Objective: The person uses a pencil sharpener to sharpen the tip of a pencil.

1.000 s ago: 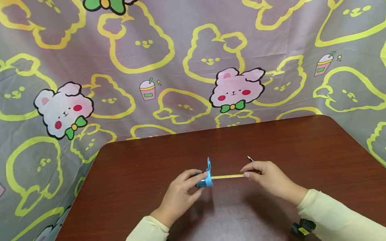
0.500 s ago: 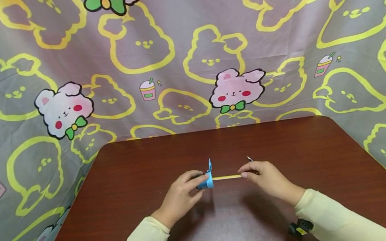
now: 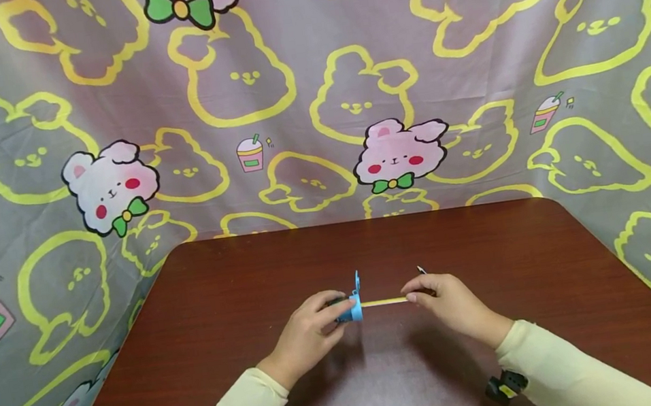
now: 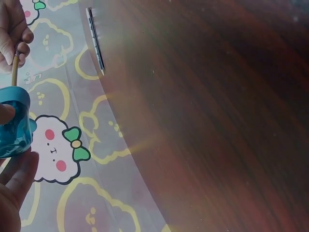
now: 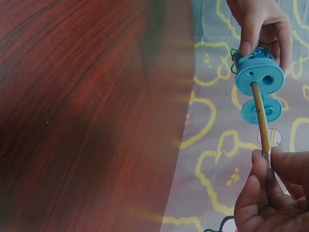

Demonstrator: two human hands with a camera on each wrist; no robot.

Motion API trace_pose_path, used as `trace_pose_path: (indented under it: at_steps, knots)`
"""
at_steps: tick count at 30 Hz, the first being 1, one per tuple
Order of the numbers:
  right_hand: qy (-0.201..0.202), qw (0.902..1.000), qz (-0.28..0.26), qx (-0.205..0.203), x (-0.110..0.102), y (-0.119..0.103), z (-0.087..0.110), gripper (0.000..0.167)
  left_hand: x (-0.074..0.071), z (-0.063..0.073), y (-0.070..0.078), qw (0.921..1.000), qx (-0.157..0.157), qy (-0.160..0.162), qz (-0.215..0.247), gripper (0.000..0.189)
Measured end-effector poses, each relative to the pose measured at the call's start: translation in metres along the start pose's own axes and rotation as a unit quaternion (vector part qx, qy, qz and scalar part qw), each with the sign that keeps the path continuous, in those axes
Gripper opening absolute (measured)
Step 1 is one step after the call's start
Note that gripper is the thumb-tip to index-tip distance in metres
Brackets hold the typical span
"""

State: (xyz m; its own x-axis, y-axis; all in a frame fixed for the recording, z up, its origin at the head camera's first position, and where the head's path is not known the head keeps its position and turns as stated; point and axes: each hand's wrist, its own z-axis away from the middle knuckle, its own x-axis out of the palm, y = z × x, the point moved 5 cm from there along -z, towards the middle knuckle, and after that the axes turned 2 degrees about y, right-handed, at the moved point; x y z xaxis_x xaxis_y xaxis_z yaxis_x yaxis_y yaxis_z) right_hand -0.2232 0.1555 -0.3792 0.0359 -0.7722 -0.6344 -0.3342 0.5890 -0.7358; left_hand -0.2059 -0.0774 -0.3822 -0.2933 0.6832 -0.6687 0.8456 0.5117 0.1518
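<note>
Pencil (image 3: 384, 302) points left at blue sharpener (image 3: 357, 311), axis crosswise, hands (image 3: 308, 334) (image 3: 457, 304) gripping one each

I view a red-brown table (image 3: 235, 270) with rounded far corners. Printed grey fabric (image 3: 291, 36) hangs behind it and along both sides. Pale glare (image 3: 387, 387) marks the table's near centre.
</note>
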Motion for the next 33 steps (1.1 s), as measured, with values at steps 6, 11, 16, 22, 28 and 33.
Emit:
trace_pose_path:
  at_steps: [6,11,16,22,28,33]
  knots:
    - [0.001,1.0000,0.000,-0.006,0.0022,-0.0021,-0.0005,0.011,0.0003,0.0004,0.0000,1.0000,0.003,0.005,-0.003,0.049]
    - [0.006,0.9999,0.008,-0.013,0.0035,-0.0034,-0.0015,0.011,0.0005,0.0003,-0.0005,1.0000,0.002,0.000,-0.009,0.049]
    - [0.004,0.9999,0.007,-0.014,0.0064,-0.0023,-0.0007,0.011,-0.0001,0.0020,-0.0020,1.0000,0.001,0.004,-0.009,0.048]
    - [-0.003,0.9999,-0.010,-0.005,0.0088,-0.0011,0.0013,0.012,-0.0015,0.0033,-0.0033,0.9999,0.000,0.011,0.000,0.048]
    - [-0.003,0.9998,-0.008,-0.021,0.0085,-0.0022,0.0021,0.013,-0.0035,0.0038,-0.0051,0.9999,-0.006,0.012,0.011,0.048]
    - [0.015,0.9981,0.008,-0.060,0.0071,-0.0043,0.0019,0.016,-0.0056,0.0024,-0.0067,0.9995,-0.015,0.016,0.021,0.047]
